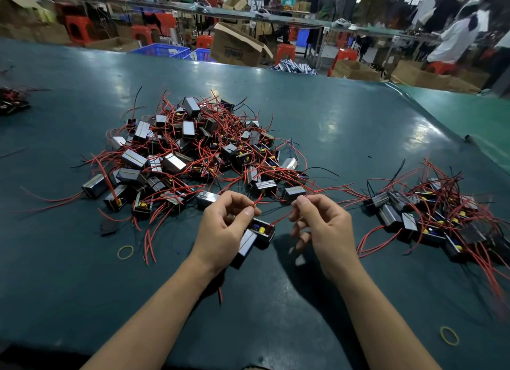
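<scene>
Worktop: dark green sheet point(331, 127) in a crowded workshop, with cardboard boxes and red stools beyond its far edge.
Module: small black box point(262, 230) with yellow parts showing, held just above the worktop in front of the main pile point(193, 154).
Left hand: point(223, 231) fingers curl round the module; thumb and forefinger pinch a short lead point(256, 202).
Right hand: point(323, 229) thumb and forefinger pinch the red lead point(281, 218) running from the module; the lower fingers are loosely curled.
Doing it well: probably draw both leads straight, gripping near their tips, with the module steady so the joints take no strain.
Edges and room: stray wires from the main pile and the right heap point(430, 212) reach close and could snag. The near strip offers free room. A rubber band point(125, 252) lies to the left.
</scene>
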Action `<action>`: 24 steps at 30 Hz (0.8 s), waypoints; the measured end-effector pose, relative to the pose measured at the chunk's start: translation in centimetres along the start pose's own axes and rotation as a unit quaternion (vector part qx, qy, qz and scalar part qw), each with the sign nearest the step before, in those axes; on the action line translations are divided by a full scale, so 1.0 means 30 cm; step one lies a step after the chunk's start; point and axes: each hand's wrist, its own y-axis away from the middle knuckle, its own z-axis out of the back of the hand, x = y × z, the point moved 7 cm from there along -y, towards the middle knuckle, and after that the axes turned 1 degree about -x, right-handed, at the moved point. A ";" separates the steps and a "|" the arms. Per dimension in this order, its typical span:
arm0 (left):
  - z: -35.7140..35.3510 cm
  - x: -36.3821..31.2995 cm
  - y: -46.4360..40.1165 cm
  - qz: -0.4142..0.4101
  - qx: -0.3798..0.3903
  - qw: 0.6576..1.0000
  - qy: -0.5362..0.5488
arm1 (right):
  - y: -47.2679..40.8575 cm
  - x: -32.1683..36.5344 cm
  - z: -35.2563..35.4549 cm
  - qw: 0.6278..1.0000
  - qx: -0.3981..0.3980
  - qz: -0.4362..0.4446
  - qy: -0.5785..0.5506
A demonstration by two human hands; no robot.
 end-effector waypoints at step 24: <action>0.036 -0.009 -0.002 -0.048 -0.071 0.994 -0.071 | -0.014 0.064 0.100 0.986 -0.127 0.108 0.013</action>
